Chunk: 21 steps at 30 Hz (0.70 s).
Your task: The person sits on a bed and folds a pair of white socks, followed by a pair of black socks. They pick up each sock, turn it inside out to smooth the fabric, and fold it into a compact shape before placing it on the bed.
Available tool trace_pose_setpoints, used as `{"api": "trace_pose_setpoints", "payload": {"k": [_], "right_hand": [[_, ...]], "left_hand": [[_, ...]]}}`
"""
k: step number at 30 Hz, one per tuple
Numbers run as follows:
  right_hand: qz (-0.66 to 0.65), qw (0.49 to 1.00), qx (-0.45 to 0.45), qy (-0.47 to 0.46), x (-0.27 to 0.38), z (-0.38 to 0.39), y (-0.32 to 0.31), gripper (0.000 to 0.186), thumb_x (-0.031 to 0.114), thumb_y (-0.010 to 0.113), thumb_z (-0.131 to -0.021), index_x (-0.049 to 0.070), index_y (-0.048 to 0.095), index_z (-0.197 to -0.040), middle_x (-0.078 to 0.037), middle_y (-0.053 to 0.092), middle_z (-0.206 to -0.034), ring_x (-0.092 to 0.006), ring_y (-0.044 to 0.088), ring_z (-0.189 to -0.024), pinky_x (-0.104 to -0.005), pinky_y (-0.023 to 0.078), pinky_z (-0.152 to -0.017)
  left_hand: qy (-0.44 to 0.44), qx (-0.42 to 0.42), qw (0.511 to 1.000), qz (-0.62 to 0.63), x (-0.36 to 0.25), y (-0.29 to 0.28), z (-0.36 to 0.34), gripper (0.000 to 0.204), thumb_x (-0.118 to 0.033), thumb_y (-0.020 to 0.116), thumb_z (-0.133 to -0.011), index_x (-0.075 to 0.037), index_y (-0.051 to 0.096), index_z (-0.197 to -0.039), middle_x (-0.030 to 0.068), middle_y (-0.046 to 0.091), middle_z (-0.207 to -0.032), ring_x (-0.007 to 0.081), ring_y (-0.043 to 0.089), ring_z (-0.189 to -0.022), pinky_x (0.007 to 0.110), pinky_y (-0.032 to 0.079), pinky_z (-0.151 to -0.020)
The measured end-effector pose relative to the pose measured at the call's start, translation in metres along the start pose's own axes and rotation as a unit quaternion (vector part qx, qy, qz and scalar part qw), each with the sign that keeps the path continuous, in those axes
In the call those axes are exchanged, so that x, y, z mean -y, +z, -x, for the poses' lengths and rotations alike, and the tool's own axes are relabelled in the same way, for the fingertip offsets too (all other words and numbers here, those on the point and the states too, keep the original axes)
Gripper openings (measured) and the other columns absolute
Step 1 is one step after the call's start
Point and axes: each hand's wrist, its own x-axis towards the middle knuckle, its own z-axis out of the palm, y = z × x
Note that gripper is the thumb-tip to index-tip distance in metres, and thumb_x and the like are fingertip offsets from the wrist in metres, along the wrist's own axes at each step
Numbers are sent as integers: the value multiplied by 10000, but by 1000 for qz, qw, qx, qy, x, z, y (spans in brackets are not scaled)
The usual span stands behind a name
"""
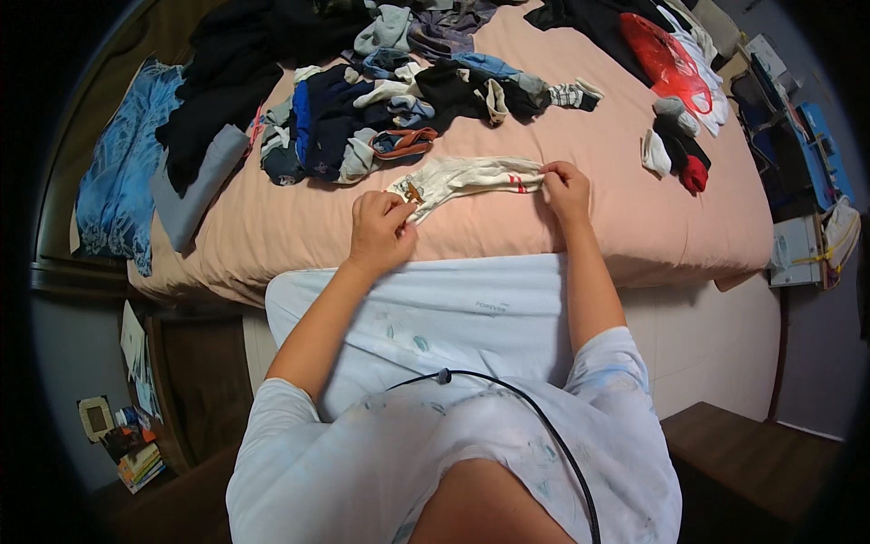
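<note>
A white sock (476,177) with a brown printed figure and red marks lies stretched crosswise near the front of the pink-covered bed (680,227). My left hand (381,231) pinches its printed left end. My right hand (564,190) has fingers closed on the sock's right end. Just beyond it is a mixed pile of dark, grey and white socks and clothing (322,122).
A blue lace garment (122,154), folded grey cloth (190,186) and black clothes (217,91) lie at left. At right are a red plastic bag (657,59) and small socks (684,154). A blue desk (811,159) borders the bed's right, a wooden shelf with books (140,462) stands lower left.
</note>
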Motion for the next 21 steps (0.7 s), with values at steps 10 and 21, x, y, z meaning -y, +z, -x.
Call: {"api": "trace_pose_setpoints", "payload": {"k": [10, 21], "right_hand": [[205, 966, 151, 40, 46, -9, 4, 327, 189, 574, -743, 45, 640, -1029, -202, 676, -936, -312, 647, -908, -400, 484, -797], [262, 938, 203, 102, 71, 16, -3, 326, 255, 571, -733, 34, 639, -962, -205, 666, -907, -352, 632, -855, -422, 480, -791]], "left_hand": [[-403, 154, 899, 74, 22, -10, -22, 449, -326, 670, -805, 60, 620, -1028, 179, 648, -896, 271, 626, -770, 344, 494, -734], [-332, 199, 918, 82, 70, 12, -73, 236, -70, 611, -696, -4, 610, -923, 152, 626, -896, 254, 622, -744, 353, 498, -663]]}}
